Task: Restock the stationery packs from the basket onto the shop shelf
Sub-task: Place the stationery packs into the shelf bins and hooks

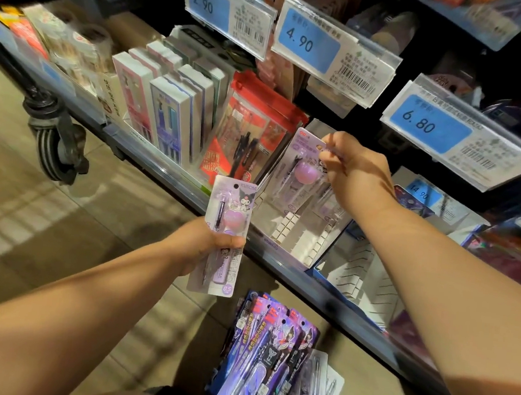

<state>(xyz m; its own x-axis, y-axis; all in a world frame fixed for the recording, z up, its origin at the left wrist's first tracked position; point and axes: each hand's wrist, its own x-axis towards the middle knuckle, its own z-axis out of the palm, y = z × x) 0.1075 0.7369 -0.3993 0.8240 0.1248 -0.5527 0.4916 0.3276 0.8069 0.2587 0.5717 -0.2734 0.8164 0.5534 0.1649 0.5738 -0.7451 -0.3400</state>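
The right hand [355, 172] is the one nearer the shelf. Its fingers [325, 154] pinch the top edge of a lilac Kuromi pen pack [298, 172] close to the hang hole. The pack hangs below and to the left of the fingertips, its long axis steep and slightly tilted, its lower end down in the clear divider bay [300, 233]. I judge the coming move to be a plain lowering along that axis. I cannot tell whether the bottom edge already touches the bay floor.

The left hand [209, 243] is lower, on the aisle side of the shelf's front rail [160, 158]. Its fingers curl round the middle of a second lilac pack [231, 204], held upright with its printed face showing.

Both packs are thin flat cards under a clear moulded blister, with a slim dark pen lengthwise and a pink rounded piece beside it. They look glossy and light, and likely to flex when held by one edge. The bay is clear plastic with white toothed dividers. Left of it stand glossy red pouch packs [254, 126] and rigid white boxed pen sets [172, 107].

Down near the floor lies a fan of blue-and-purple pen packs [266, 342], shiny and overlapping. The basket around them cannot be made out.
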